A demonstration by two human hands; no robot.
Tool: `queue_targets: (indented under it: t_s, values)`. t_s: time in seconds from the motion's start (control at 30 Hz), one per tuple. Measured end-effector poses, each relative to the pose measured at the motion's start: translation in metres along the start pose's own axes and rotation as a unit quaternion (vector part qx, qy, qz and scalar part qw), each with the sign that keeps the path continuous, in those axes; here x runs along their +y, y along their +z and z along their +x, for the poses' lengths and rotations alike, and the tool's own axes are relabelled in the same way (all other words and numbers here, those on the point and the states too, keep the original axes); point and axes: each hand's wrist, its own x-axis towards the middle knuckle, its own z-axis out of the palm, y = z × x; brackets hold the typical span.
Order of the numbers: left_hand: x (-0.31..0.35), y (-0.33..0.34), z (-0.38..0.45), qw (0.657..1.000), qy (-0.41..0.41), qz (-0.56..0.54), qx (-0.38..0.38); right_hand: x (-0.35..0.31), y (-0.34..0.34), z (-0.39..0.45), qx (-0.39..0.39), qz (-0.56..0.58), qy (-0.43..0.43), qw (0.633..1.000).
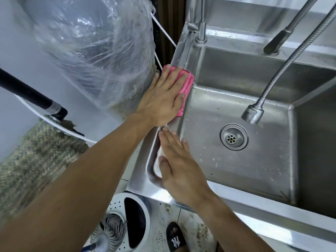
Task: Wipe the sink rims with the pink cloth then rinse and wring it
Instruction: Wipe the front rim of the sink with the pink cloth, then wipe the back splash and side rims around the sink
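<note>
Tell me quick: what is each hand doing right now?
Left hand: open, fingers flat, pressing the cloth on the sink rim.
Right hand: open, flat on the rim, holding nothing.

cloth [185, 82]: pink | sink [254, 160]: plain silver-grey steel | hose [291, 59]: ribbed silver metal | plastic wrap [98, 51]: clear, glossy | pipe [27, 91]: black | bucket [118, 215]: white, dotted with holes | mop [112, 231]: grey strands | slipper [175, 237]: black, white logo
</note>
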Motion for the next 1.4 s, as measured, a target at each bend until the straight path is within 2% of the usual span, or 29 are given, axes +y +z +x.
queue_targets:
  t_s: [0.07, 0.1, 0.17, 0.23, 0.3, 0.4, 0.47, 0.53, 0.6, 0.7, 0.8, 0.83, 0.9, 0.97, 1.0, 1.03, 1.07, 1.13, 1.2, 1.3, 1.33, 1.4]
  values:
    - [0.011, -0.001, -0.016, 0.999, -0.025, -0.021, 0.038, 0.020, -0.027, 0.003, 0.066, 0.033, 0.023, 0.997]
    - [0.018, -0.001, -0.029, 0.997, -0.040, -0.043, 0.055, 0.032, -0.044, 0.010, 0.101, 0.019, 0.030, 0.994]
    - [0.032, 0.005, -0.063, 0.992, -0.069, -0.081, 0.074, 0.055, -0.081, 0.033, 0.124, -0.029, 0.022, 0.992]
    - [0.043, 0.015, -0.097, 0.990, -0.096, -0.085, 0.062, 0.067, -0.114, 0.070, 0.108, -0.094, -0.027, 0.989]
    - [0.049, 0.024, -0.122, 0.991, -0.115, -0.051, 0.045, 0.065, -0.130, 0.110, 0.063, -0.185, -0.113, 0.974]
    - [0.055, 0.029, -0.133, 0.991, -0.128, 0.000, 0.038, 0.056, -0.125, 0.155, -0.059, -0.283, -0.213, 0.933]
    - [0.056, 0.029, -0.131, 0.990, -0.133, 0.014, 0.034, 0.059, -0.114, 0.169, -0.101, -0.285, -0.240, 0.923]
    - [0.056, 0.029, -0.128, 0.990, -0.138, 0.019, 0.025, 0.066, -0.104, 0.171, -0.067, -0.246, -0.249, 0.934]
    - [0.056, 0.028, -0.125, 0.990, -0.141, 0.021, 0.019, 0.068, -0.093, 0.167, 0.007, -0.199, -0.212, 0.957]
    - [0.057, 0.026, -0.124, 0.990, -0.141, 0.026, 0.011, 0.045, -0.072, 0.164, 0.088, -0.116, -0.079, 0.986]
    - [0.058, 0.024, -0.124, 0.988, -0.151, 0.021, 0.011, 0.028, -0.070, 0.159, 0.059, -0.023, 0.005, 0.998]
    - [0.058, 0.023, -0.120, 0.989, -0.149, 0.020, 0.011, 0.030, -0.077, 0.158, 0.043, -0.004, -0.011, 0.999]
    - [0.054, 0.021, -0.111, 0.990, -0.141, 0.029, 0.014, 0.044, -0.098, 0.161, 0.016, -0.051, -0.132, 0.990]
    - [0.050, 0.021, -0.100, 0.991, -0.131, 0.038, 0.013, 0.069, -0.115, 0.178, -0.050, -0.173, -0.291, 0.939]
    - [0.049, 0.021, -0.097, 0.991, -0.128, 0.040, 0.011, 0.081, -0.121, 0.190, -0.074, -0.214, -0.331, 0.916]
    - [0.048, 0.022, -0.095, 0.991, -0.128, 0.040, 0.011, 0.091, -0.124, 0.202, -0.074, -0.231, -0.331, 0.912]
    - [0.048, 0.023, -0.095, 0.991, -0.130, 0.039, 0.012, 0.095, -0.126, 0.211, -0.053, -0.225, -0.300, 0.926]
    - [0.049, 0.024, -0.096, 0.990, -0.133, 0.035, 0.016, 0.090, -0.124, 0.220, 0.019, -0.189, -0.211, 0.959]
    - [0.049, 0.023, -0.094, 0.990, -0.136, 0.030, 0.016, 0.076, -0.115, 0.221, 0.058, -0.163, -0.135, 0.976]
    - [0.047, 0.022, -0.083, 0.990, -0.136, 0.040, 0.013, 0.060, -0.106, 0.209, 0.029, -0.088, -0.053, 0.994]
    - [0.046, 0.022, -0.078, 0.990, -0.134, 0.047, 0.011, 0.059, -0.107, 0.203, 0.009, -0.068, -0.048, 0.996]
    - [0.044, 0.023, -0.070, 0.990, -0.127, 0.056, 0.009, 0.068, -0.116, 0.196, -0.029, -0.075, -0.099, 0.992]
